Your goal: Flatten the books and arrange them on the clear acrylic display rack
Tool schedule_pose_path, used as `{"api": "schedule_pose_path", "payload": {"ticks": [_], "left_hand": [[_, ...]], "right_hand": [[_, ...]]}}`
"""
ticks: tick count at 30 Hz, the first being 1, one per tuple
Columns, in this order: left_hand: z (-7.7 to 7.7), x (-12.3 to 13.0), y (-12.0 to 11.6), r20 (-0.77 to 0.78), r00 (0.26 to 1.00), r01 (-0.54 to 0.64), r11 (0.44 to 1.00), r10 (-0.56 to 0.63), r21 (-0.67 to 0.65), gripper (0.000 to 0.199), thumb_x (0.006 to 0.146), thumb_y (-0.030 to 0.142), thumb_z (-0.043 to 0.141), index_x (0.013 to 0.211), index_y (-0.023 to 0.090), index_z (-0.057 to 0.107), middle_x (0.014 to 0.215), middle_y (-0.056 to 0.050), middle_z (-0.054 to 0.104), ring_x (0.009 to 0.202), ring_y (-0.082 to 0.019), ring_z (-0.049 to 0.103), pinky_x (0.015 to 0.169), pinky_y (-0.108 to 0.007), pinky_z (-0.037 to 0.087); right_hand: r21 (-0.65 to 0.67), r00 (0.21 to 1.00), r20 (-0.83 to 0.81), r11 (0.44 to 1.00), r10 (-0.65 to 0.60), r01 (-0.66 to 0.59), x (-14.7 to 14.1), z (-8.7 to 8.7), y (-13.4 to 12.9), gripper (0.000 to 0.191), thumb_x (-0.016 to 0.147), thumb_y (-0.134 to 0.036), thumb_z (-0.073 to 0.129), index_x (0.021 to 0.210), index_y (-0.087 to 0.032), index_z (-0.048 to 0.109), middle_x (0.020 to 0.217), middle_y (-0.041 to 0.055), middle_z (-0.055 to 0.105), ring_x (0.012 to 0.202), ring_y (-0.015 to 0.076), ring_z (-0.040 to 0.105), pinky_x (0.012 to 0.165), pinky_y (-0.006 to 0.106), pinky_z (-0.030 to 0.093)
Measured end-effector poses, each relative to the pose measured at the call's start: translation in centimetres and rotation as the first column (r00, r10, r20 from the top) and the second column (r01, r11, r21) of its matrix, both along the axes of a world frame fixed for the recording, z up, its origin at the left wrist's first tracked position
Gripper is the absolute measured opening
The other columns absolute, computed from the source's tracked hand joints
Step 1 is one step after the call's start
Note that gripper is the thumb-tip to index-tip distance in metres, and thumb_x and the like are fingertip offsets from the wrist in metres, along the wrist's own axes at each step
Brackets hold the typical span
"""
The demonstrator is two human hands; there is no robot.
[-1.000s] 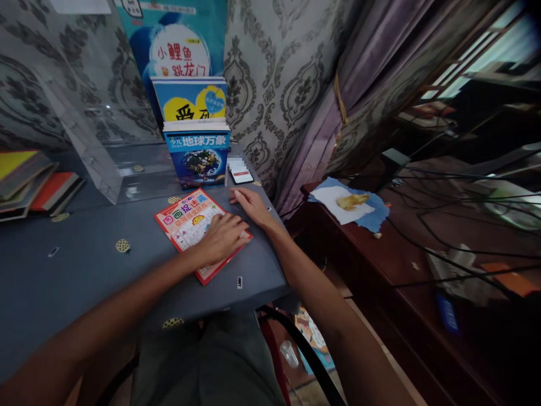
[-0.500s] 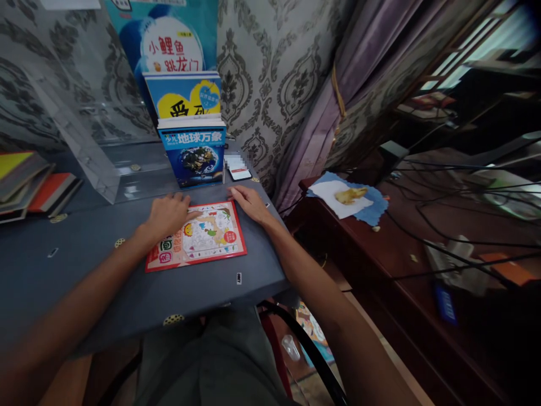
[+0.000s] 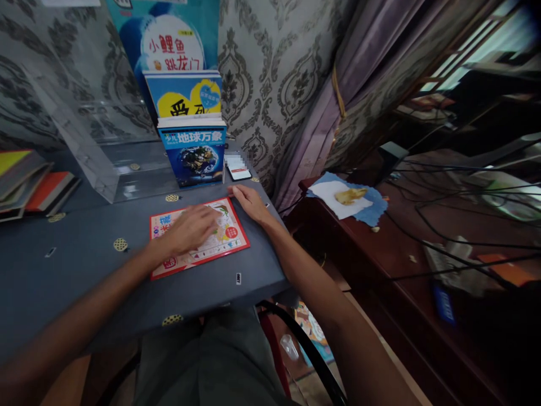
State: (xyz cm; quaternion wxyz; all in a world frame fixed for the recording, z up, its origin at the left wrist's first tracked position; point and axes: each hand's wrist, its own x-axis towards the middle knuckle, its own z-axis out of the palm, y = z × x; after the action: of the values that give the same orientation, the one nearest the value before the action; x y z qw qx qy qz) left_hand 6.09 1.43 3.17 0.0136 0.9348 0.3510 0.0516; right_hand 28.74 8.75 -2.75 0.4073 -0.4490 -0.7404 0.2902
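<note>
A red-bordered children's picture book (image 3: 234, 243) lies flat and slightly turned on the grey tablecloth. Across its middle lies my left hand (image 3: 192, 228), palm down with fingers stretched to the right, hiding much of the cover. My right hand (image 3: 248, 202) rests on the cloth just past the book's upper right corner, fingers extended and holding nothing. Behind the hands, an upright blue book with a globe (image 3: 198, 160) stands in front of several other books. A phone (image 3: 239, 167) lies to its right.
A clear acrylic stand (image 3: 95, 163) rises at the back left, with a pile of books (image 3: 36, 189) beside it. On the right is a dark red wooden desk (image 3: 406, 225) with tangled cables and a blue cloth (image 3: 374, 207). A purple curtain (image 3: 316, 124) hangs between.
My left hand has moved right and down from the book's upper edge onto its middle. The book has turned slightly and shifted a little right. My right hand stays nearly still.
</note>
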Motion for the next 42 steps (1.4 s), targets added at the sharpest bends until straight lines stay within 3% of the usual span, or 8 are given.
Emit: {"api": "schedule_pose_path", "payload": {"ticks": [3,6,11,17,27,31,36,42], "left_hand": [[-0.6,2.2,-2.2,0.113,0.925,0.373,0.922,-0.362,-0.106,0.035,0.108,0.033,0.034,0.133,0.022,0.056,0.139,-0.006,0.065,0.136,-0.021,0.053,0.114,-0.042,0.037],[-1.2,3.5,-3.7,0.102,0.886,0.462,0.876,-0.451,-0.136,0.04,0.109,0.035,0.032,0.14,0.021,0.051,0.144,-0.008,0.062,0.141,-0.02,0.049,0.118,-0.043,0.033],[-2.0,3.8,-2.9,0.072,0.903,0.429,0.893,-0.422,-0.139,0.047,0.109,0.044,0.028,0.145,0.02,0.047,0.151,-0.01,0.057,0.142,-0.019,0.05,0.12,-0.041,0.031],[-2.5,3.5,1.1,0.073,0.961,0.276,0.954,-0.268,-0.118,0.047,0.107,0.044,0.03,0.141,0.02,0.051,0.147,-0.011,0.06,0.134,-0.022,0.056,0.119,-0.044,0.034],[-3.0,2.6,5.8,0.071,0.995,0.078,0.988,-0.07,-0.131,0.045,0.106,0.037,0.031,0.146,0.022,0.046,0.15,-0.011,0.056,0.138,-0.022,0.051,0.123,-0.046,0.029],[-2.5,2.2,4.5,0.05,0.995,0.097,0.987,-0.091,-0.131,0.05,0.106,0.047,0.032,0.147,0.02,0.045,0.157,-0.014,0.048,0.146,-0.026,0.044,0.125,-0.054,0.021],[-2.3,0.1,-0.2,0.009,0.987,0.157,0.975,-0.158,-0.158,0.07,0.1,0.068,0.032,0.153,0.022,0.037,0.165,-0.012,0.036,0.155,-0.028,0.027,0.127,-0.053,0.013],[-2.4,-3.1,-4.0,-0.037,0.986,0.152,0.975,-0.16,-0.162,0.061,0.105,0.059,0.027,0.158,0.029,0.031,0.167,-0.007,0.033,0.156,-0.024,0.027,0.129,-0.051,0.012]], "right_hand": [[0.001,0.999,-0.034,1.0,0.024,-0.024,-0.1,0.0,-0.1,0.067,0.101,-0.07,0.032,0.117,-0.018,0.071,0.114,0.0097,0.075,0.105,0.0254,0.07,0.095,0.038,0.053],[-0.015,0.998,-0.045,0.999,0.038,-0.039,-0.2,0.1,-0.3,0.064,0.101,-0.068,0.034,0.12,-0.02,0.071,0.122,0.0087,0.074,0.111,0.0245,0.069,0.101,0.038,0.051],[-0.033,0.997,-0.059,0.998,0.049,-0.051,-0.3,0.2,-0.4,0.065,0.101,-0.069,0.034,0.122,-0.019,0.07,0.121,0.0097,0.074,0.112,0.0244,0.069,0.101,0.039,0.051],[-0.049,0.994,-0.101,0.997,0.049,-0.054,-0.3,0.2,-0.2,0.071,0.1,-0.071,0.032,0.125,-0.014,0.068,0.123,0.0127,0.073,0.111,0.0232,0.07,0.098,0.035,0.053],[-0.087,0.997,-0.068,0.995,0.039,-0.045,-0.2,0.3,-0.2,0.054,0.106,-0.055,0.033,0.125,-0.018,0.068,0.121,0.0093,0.074,0.111,0.0212,0.071,0.099,0.035,0.052],[-0.049,0.998,-0.045,0.998,0.044,-0.046,-0.3,0.5,-0.4,0.056,0.106,-0.056,0.032,0.121,-0.016,0.069,0.118,0.0102,0.074,0.111,0.0228,0.07,0.099,0.034,0.052],[-0.037,0.998,0.057,0.999,0.04,-0.038,-0.4,0.9,-0.8,0.051,0.107,-0.052,0.034,0.112,-0.018,0.071,0.112,0.0064,0.076,0.107,0.0219,0.069,0.097,0.033,0.05],[-0.003,0.984,0.172,0.999,0.054,-0.054,-0.1,1.8,-1.8,0.038,0.103,-0.042,0.047,0.111,-0.016,0.074,0.113,0.0087,0.076,0.104,0.0226,0.068,0.093,0.032,0.049]]}}
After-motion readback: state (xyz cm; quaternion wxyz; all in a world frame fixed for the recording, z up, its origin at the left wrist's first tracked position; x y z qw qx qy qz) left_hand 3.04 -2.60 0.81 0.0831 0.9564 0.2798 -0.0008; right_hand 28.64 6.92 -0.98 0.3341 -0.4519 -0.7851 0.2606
